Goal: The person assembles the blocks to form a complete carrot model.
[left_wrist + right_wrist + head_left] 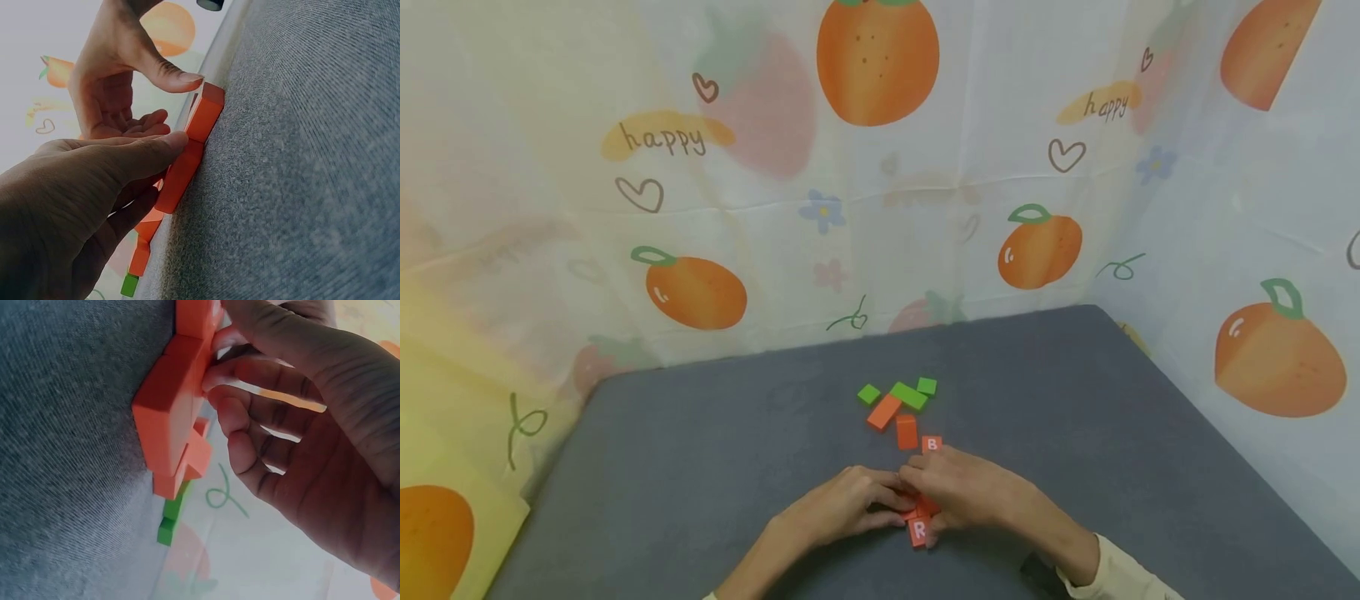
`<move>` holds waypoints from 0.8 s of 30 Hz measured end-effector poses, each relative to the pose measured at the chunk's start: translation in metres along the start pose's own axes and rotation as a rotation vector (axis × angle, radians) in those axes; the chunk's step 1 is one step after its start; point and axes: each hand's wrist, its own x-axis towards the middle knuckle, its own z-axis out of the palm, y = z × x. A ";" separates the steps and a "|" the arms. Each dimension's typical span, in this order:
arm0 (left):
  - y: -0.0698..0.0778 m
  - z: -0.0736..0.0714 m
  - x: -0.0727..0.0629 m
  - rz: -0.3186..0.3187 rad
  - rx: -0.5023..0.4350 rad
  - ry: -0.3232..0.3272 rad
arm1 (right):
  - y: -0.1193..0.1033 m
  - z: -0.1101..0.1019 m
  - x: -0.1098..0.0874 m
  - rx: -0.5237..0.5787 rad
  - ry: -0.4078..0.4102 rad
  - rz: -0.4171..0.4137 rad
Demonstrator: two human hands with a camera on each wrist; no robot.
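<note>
1. Pale cloth [767,250] printed with oranges, hearts and "happy" hangs behind a grey bench [722,442], well beyond the R block [919,531].
2. On the bench, the R block lies flat, orange-red with its white letter up, at the near end of a cluster of blocks.
3. Just left of the R block, the left hand [850,502] pinches an orange block [180,178] between thumb and fingers; that piece touches the R block.
4. From the right, the right hand [973,487] puts its thumb to the R block, its other fingers bent over the pieces just beyond; whether they pinch anything I cannot tell, as the hands overlap.
5. Beyond the R block sits the B block [932,443], partly covered by the right hand.
6. Farther beyond the R block lie two plain orange pieces [907,432], then three green blocks [910,397].
7. Right of the R block, a cream sleeve [1116,573] covers part of the right forearm.
</note>
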 end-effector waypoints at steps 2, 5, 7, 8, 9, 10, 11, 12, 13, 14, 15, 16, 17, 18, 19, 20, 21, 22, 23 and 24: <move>-0.001 -0.001 0.000 -0.001 0.002 -0.008 | 0.003 -0.004 0.000 -0.013 0.003 0.010; -0.002 -0.002 0.001 -0.006 0.003 -0.018 | 0.009 -0.013 0.000 -0.009 0.022 0.028; -0.002 -0.002 0.001 -0.007 0.006 -0.030 | 0.015 -0.020 -0.002 -0.002 0.047 0.037; -0.003 -0.002 0.001 -0.007 0.010 -0.034 | 0.019 -0.024 -0.003 0.005 0.060 0.039; -0.003 -0.002 0.001 -0.009 0.012 -0.037 | 0.022 -0.027 -0.004 0.013 0.075 0.043; -0.002 -0.001 0.001 -0.009 0.016 -0.041 | 0.025 -0.030 -0.005 0.020 0.087 0.049; -0.002 -0.001 0.001 -0.011 0.017 -0.046 | 0.029 -0.033 -0.007 0.028 0.098 0.055; -0.002 -0.001 0.001 -0.008 0.021 -0.049 | 0.032 -0.035 -0.008 0.031 0.105 0.062; -0.002 -0.001 0.001 -0.010 0.023 -0.049 | 0.035 -0.037 -0.008 0.035 0.106 0.075; -0.001 -0.001 0.001 -0.012 0.021 -0.048 | 0.038 -0.039 -0.008 0.040 0.102 0.089; -0.001 -0.001 0.001 -0.017 0.013 -0.048 | 0.041 -0.040 -0.008 0.046 0.099 0.095; -0.001 -0.002 0.001 -0.020 0.006 -0.047 | 0.043 -0.040 -0.008 0.058 0.085 0.107; -0.001 -0.002 0.002 -0.022 -0.001 -0.046 | 0.045 -0.040 -0.007 0.059 0.067 0.113; -0.001 -0.002 0.002 -0.026 -0.008 -0.046 | 0.047 -0.040 -0.006 0.057 0.048 0.116; 0.000 -0.003 0.002 -0.032 -0.014 -0.046 | 0.048 -0.039 -0.005 0.051 0.029 0.115; 0.000 -0.003 0.002 -0.035 -0.017 -0.047 | 0.050 -0.037 -0.004 0.049 0.013 0.106; 0.000 -0.003 0.002 -0.037 -0.017 -0.048 | 0.051 -0.035 -0.003 0.051 -0.005 0.099; 0.000 -0.003 0.002 -0.038 -0.016 -0.050 | 0.052 -0.033 -0.002 0.053 -0.025 0.097; 0.000 -0.003 0.002 -0.042 -0.017 -0.053 | 0.054 -0.031 -0.002 0.049 -0.036 0.087; 0.000 -0.003 0.002 -0.045 -0.018 -0.056 | 0.055 -0.028 -0.001 0.052 -0.045 0.082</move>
